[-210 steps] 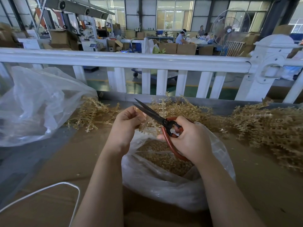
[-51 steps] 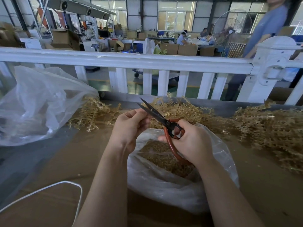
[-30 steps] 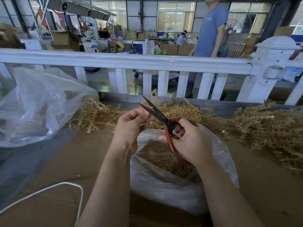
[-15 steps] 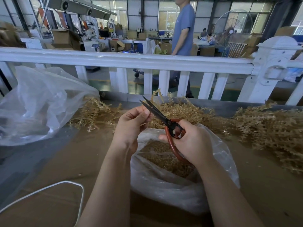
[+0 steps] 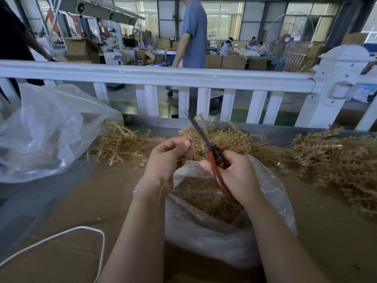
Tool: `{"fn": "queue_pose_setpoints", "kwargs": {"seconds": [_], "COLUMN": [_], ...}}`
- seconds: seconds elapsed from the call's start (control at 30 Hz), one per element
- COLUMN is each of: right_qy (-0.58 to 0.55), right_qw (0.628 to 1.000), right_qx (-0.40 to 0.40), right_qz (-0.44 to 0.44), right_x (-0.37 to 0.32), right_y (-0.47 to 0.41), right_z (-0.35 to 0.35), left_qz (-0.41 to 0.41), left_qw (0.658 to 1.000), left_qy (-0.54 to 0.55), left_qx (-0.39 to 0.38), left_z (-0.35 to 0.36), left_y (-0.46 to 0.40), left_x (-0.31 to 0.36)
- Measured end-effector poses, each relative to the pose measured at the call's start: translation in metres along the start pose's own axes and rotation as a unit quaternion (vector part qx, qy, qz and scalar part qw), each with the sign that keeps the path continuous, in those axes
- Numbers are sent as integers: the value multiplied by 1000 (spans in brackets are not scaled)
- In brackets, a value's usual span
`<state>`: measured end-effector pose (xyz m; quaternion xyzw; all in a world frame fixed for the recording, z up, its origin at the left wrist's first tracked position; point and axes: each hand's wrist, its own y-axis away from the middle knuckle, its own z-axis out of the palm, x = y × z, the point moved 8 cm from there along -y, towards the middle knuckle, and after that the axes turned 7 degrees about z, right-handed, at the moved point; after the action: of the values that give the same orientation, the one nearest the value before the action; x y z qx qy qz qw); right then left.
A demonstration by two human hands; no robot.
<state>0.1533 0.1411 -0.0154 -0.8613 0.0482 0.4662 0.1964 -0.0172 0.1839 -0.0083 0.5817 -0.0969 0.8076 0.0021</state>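
Observation:
My right hand (image 5: 234, 176) grips red-handled scissors (image 5: 213, 158) whose dark blades point up and away and look closed. My left hand (image 5: 167, 158) pinches a thin golden plastic sprig (image 5: 199, 121) between thumb and fingers, right beside the blades. Both hands hover over an open clear plastic bag (image 5: 271, 203) that holds small golden cut pieces (image 5: 204, 199).
Heaps of golden branched sprigs lie at the back (image 5: 230, 137), left (image 5: 116, 141) and right (image 5: 334, 160) of the brown table (image 5: 85, 205). A large clear bag (image 5: 44, 131) sits left, a white cord (image 5: 81, 231) near me. A white railing (image 5: 163, 74) runs behind; a person (image 5: 193, 33) walks past.
The scissor blades have swung upright and closed. My left hand has risen a little with the sprig. The person behind the railing has walked to the left.

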Motion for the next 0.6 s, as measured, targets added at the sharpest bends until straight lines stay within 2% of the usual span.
{"fn": "queue_pose_setpoints", "kwargs": {"seconds": [0.23, 0.6], "right_qy": [-126, -166], "right_qw": [989, 983], "right_qx": [-25, -20], "right_qz": [68, 81], "right_x": [3, 0], "right_y": [-3, -4], "right_z": [3, 1], "left_qz": [-42, -89], "left_qw": [998, 993], "left_qy": [-37, -31], "left_qx": [-33, -70], "left_z": [16, 23], "left_y": [4, 6], "left_x": [-17, -25]}}
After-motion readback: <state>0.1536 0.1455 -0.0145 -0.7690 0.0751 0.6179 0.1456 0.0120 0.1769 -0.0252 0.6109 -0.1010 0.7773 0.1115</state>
